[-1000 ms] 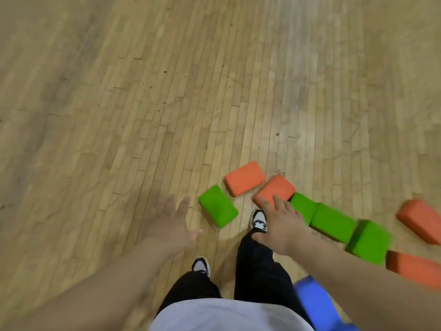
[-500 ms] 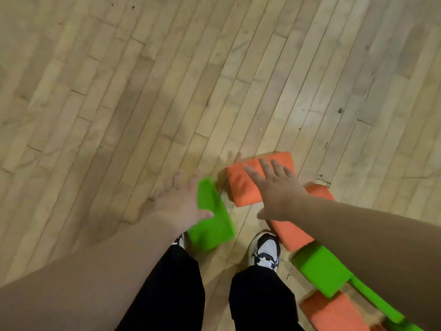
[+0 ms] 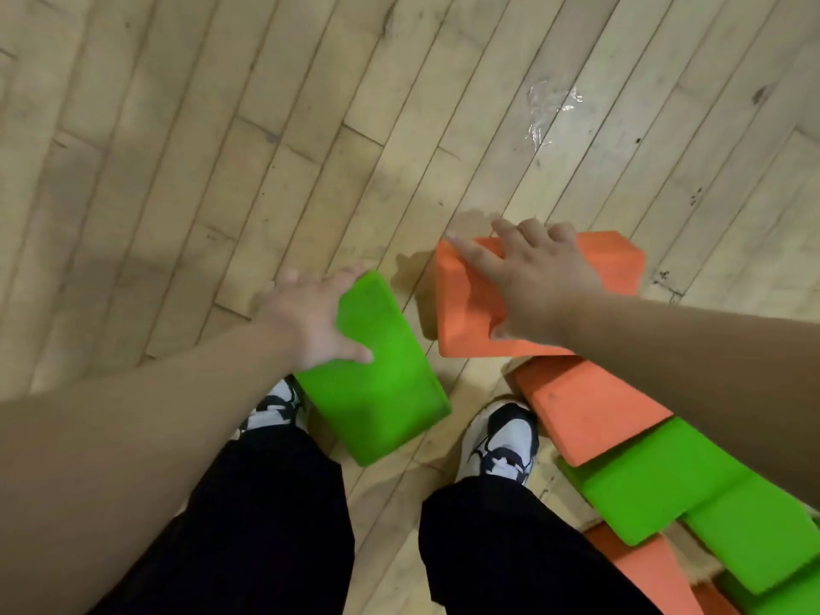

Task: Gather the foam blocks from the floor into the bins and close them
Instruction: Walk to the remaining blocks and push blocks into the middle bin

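The left hand (image 3: 310, 319) grips a green rectangular foam block (image 3: 381, 392), thumb on top. The right hand (image 3: 543, 284) grips an orange rectangular foam block (image 3: 466, 312).

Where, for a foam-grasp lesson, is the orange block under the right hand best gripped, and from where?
Likely from above, across the long edges: the orange block shows its broad face, and the right hand spans it, fingers over the far, thumb at the near. The left hand grips a green block.
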Demonstrator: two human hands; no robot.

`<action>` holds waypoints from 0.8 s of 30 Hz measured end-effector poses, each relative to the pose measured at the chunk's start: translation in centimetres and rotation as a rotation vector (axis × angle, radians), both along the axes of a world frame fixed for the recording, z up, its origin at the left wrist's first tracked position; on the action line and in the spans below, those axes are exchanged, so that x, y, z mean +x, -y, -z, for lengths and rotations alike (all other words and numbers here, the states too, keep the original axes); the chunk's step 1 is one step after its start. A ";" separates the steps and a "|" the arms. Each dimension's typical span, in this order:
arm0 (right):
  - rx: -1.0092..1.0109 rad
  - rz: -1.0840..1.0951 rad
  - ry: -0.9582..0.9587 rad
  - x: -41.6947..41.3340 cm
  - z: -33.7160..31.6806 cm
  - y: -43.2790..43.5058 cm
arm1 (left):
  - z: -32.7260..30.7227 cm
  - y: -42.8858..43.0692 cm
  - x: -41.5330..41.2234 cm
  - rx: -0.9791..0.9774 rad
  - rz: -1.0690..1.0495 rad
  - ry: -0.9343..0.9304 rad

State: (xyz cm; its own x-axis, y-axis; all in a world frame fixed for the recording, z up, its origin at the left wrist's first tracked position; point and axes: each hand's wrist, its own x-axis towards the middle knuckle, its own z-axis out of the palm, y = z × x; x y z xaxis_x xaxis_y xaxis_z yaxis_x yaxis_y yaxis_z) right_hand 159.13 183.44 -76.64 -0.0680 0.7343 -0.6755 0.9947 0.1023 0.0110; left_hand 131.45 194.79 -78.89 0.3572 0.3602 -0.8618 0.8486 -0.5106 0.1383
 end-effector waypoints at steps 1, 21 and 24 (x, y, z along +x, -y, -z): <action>0.015 0.002 -0.004 -0.3 -0.4 0.2 | -0.7 0.3 0.2 0.001 -0.004 0.011; 0.061 0.546 -0.243 -16.0 -44.7 -3.8 | -45.1 -1.3 -14.2 0.328 -0.524 0.078; 0.065 0.481 -0.327 -18.6 -50.6 -5.9 | -51.8 -1.3 -16.5 0.392 -0.593 0.101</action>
